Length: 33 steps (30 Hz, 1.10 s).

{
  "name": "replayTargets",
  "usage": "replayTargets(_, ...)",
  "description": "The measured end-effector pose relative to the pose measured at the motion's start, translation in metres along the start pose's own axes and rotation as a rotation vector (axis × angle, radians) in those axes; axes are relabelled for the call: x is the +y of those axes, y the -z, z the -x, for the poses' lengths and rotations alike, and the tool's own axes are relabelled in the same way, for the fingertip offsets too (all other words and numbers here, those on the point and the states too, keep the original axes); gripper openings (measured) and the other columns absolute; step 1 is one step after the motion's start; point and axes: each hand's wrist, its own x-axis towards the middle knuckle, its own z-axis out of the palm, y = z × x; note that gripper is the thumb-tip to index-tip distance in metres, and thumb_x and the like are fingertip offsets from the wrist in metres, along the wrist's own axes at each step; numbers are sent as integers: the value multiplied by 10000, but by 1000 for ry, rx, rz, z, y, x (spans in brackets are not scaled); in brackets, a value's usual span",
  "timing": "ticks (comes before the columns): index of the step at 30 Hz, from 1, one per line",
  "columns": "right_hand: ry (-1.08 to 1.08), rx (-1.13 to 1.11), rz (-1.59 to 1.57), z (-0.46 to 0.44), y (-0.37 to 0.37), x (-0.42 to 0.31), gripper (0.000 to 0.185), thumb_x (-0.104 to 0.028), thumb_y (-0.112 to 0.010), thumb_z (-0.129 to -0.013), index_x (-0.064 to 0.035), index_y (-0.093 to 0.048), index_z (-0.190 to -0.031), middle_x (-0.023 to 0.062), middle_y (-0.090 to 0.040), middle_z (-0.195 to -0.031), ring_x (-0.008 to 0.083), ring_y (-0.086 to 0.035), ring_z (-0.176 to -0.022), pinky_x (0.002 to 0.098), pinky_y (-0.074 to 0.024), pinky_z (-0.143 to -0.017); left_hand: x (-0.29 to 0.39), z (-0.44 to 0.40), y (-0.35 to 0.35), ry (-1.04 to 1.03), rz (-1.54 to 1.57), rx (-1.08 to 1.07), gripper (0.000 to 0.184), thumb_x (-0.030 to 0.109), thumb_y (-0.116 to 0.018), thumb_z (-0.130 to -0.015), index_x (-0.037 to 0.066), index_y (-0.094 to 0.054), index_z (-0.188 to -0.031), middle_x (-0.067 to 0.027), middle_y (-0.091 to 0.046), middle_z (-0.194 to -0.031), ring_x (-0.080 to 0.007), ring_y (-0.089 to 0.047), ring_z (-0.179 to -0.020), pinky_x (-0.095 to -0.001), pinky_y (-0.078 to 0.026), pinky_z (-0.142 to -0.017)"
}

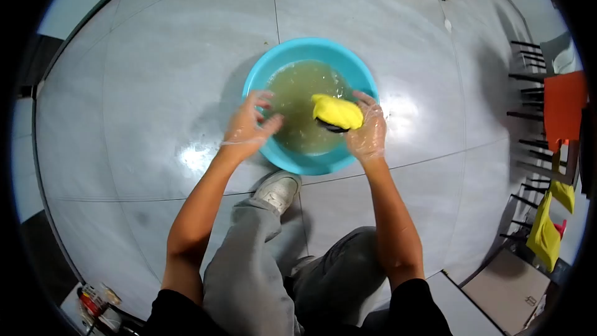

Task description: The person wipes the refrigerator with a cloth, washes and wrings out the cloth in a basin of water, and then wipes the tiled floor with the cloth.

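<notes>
A turquoise basin (258, 74) of cloudy brownish water (292, 96) stands on the floor in front of me. My right hand (369, 127), in a thin clear plastic glove, grips the right end of a yellow and black bundle (337, 112) above the water. The bundle looks like soft wet cloth, with black along its lower edge; its exact kind is not clear. Over the basin's left rim is my left hand (252, 123), also gloved, slightly blurred. Its fingers are spread, and nothing is in them.
My shoe (278, 190) is close to the basin's near edge on the grey tiled floor (174, 87). At the right are an orange cover (564, 109), yellow cloths (545, 236) and a cardboard box (507, 289). Small items (92, 303) sit at lower left.
</notes>
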Motion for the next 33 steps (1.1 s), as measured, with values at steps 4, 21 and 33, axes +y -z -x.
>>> replayTargets(4, -154, 19, -205, 9, 0, -1, 420, -32, -701, -699, -26, -737, -1118, 171, -644, -1330, 355, -566, -1262, 434, -474, -1047, -52, -8, 8, 55, -306, 366, 640, 325, -784, -889, 60, -503, -1398, -153, -659, -1203, -264, -697, -912, -357, -565, -754)
replayTargets(21, -213, -125, -187, 32, 16, 16, 412, -192, -813, -768, -39, -736, -1143, 193, -687, -1243, 361, -647, -1155, 428, -523, -992, -101, -45, 0, 527, 824, -181, 423, 305, -555, -1066, 25, -418, -1351, -216, -645, -1182, -334, -724, -982, -462, -641, -753)
replayTargets(33, -198, -59, -192, 34, 14, 25, 437, -157, -786, -762, -10, -698, -1164, 203, -686, -1179, 385, -654, -1090, 430, -528, -947, -74, -61, -41, 539, 1045, 13, 434, 351, -521, -1077, 74, -389, -1385, -190, -609, -1307, -357, -681, -1113, -497, -627, -795)
